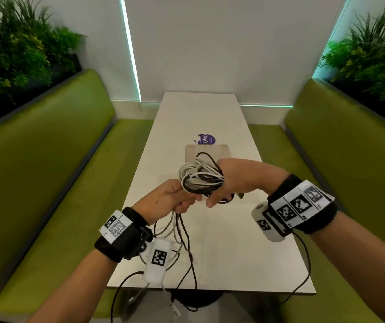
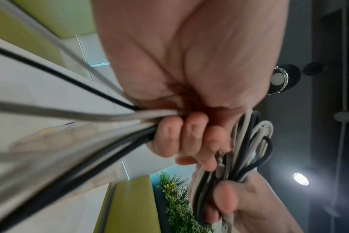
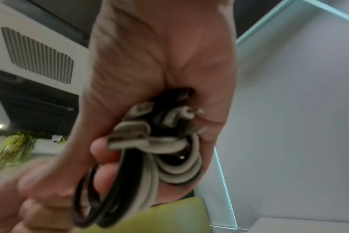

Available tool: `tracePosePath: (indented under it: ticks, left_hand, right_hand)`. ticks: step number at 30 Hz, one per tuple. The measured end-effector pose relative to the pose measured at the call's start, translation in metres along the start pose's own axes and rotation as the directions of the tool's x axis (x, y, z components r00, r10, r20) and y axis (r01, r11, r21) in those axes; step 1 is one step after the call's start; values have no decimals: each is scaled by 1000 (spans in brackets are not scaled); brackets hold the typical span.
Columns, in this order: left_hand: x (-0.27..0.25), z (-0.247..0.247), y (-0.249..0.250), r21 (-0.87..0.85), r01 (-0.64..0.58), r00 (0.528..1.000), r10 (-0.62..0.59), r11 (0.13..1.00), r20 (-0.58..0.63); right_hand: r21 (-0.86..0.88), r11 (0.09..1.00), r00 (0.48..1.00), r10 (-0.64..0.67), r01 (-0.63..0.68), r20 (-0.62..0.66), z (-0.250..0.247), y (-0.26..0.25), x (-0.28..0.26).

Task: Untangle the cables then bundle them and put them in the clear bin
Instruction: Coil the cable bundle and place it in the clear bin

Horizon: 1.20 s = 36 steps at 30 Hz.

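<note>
Both hands are gripping the white and black coiled cables (image 1: 200, 178) above the white surface (image 1: 221, 241): right hand (image 1: 235, 178) fingers (image 3: 102, 148) curling round the coil, left hand (image 1: 170, 197) fingers (image 2: 169, 134) clenching the loose strands just beside it.

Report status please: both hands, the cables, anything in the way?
Left hand grips loose cable tails. Right hand holds coiled cables above table. Clear bin behind the coil, not yet loaded. Tails hang over table edge; nothing blocks.

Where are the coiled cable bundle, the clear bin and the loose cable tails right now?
coiled cable bundle (image 1: 200, 178), head view, on the white loops.
clear bin (image 1: 190, 153), head view, on its left wall.
loose cable tails (image 1: 182, 227), head view, on the dark strand hanging below the left hand.
</note>
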<state>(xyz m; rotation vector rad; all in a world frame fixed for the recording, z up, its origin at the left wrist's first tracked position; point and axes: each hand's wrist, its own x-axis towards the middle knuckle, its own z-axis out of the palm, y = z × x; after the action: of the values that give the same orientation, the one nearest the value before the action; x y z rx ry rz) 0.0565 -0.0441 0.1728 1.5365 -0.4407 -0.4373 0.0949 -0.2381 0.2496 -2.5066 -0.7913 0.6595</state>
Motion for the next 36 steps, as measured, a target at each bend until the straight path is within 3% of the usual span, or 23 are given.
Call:
tracePosePath:
  ticks: [3,6,9,12,14,17,21,23,26,30,36]
  left_hand:
    - [-4,-7,1,-188,39,992,-15,981,127]
    - [-6,-16,1,-336,178,970,-107,925,220]
    - [-3,-14,-3,-264,378,893,-274,887,357]
    - [3,1,-2,-93,413,863,-356,906,358]
    - [3,11,0,57,388,882,-389,920,266]
    - [2,18,-2,141,351,915,-371,926,161]
    - [-2,18,-5,267,261,930,-316,928,189]
    - [-4,18,-4,292,231,929,-300,928,216]
    - [-4,17,-2,268,203,942,-263,942,208]
    - [-6,8,-13,78,112,979,-124,991,164]
    - [-5,22,-25,125,20,995,-8,992,-97]
  right_hand:
    - [-143,990,1000,-19,15,-24,6,1,1]
    - [-409,912,996,-69,40,-56,14,4,2]
    - [-679,717,984,-176,156,41,26,-2,3]
    - [-788,576,971,-207,218,117,36,-12,6]
    - [-795,571,977,-173,205,127,39,-15,6]
    - [-760,618,979,-140,201,145,39,-15,6]
    - [-516,841,961,-18,164,276,38,-11,7]
    - [-445,884,959,-10,141,285,40,-9,7]
    - [-504,853,974,-27,139,223,41,-8,5]
    - [-612,780,991,-120,133,62,23,-8,-2]
    - [-655,751,960,-236,82,-151,-22,-20,-16]
